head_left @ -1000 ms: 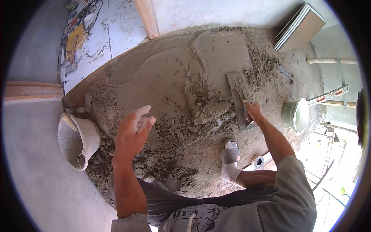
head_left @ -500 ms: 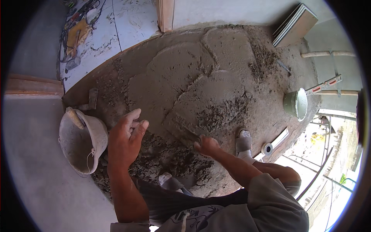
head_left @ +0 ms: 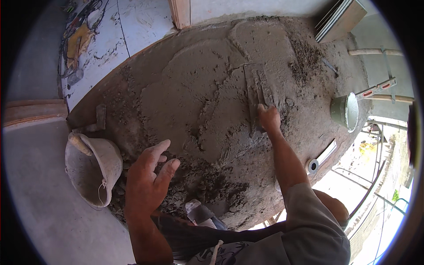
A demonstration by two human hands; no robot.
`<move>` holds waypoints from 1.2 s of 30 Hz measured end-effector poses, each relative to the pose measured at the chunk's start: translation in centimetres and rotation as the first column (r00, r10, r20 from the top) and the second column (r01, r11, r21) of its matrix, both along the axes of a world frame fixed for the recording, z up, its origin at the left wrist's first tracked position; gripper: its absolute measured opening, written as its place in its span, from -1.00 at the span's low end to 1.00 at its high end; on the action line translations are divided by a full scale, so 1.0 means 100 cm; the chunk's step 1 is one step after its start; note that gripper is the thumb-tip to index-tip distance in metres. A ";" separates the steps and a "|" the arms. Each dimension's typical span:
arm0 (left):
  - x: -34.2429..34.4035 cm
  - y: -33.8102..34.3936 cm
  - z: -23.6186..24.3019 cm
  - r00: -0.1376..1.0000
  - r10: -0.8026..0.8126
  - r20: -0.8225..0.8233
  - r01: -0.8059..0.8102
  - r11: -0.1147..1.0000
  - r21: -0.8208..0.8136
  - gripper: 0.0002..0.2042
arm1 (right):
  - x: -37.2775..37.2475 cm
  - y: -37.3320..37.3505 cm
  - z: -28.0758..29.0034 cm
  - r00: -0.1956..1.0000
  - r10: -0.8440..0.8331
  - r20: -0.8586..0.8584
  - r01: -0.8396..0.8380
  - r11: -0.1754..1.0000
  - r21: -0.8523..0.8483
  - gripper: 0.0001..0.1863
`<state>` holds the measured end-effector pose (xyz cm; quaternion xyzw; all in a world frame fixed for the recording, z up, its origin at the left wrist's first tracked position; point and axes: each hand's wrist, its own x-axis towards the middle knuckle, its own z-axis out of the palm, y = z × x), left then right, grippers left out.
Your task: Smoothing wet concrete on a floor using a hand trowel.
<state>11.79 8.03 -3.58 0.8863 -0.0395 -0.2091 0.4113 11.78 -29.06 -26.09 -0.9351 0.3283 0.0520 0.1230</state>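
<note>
My right hand is closed around the handle of a long rectangular finishing trowel. The blade lies on wet grey mortar spread over the floor, toward the right of the smoothed patch. Rougher, darker clumps cover the mortar nearer my feet. My left hand hovers above the near left part of the mortar, fingers apart and empty. Beside it on the left stands a pale, mortar-stained bucket, with a wooden-handled tool resting at its rim.
An L-shaped mortar-caked tool lies beyond the pale bucket. At the right are a green bucket, a spirit level and a round roll by a pale strip. Stacked boards lean at the back; a white floor borders the mortar.
My right hand has swept the trowel away from me and to the right, turning its blade to point away. My left hand stays open, shifted slightly nearer me.
</note>
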 end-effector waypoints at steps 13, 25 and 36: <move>0.001 0.010 0.009 0.996 0.089 0.029 -0.087 0.995 -0.057 -0.56 | -0.039 0.048 0.017 0.961 -0.255 0.107 0.199 0.907 0.370 -0.38; -0.019 0.037 0.020 0.992 0.119 0.039 -0.121 0.990 0.070 -0.54 | 0.122 -0.004 -0.017 0.895 -0.436 0.094 0.223 0.620 0.752 -0.53; -0.027 0.052 0.020 0.997 0.064 0.048 -0.068 0.994 0.088 -0.56 | 0.206 0.102 0.004 0.955 0.297 -0.006 -0.236 0.772 0.591 -0.49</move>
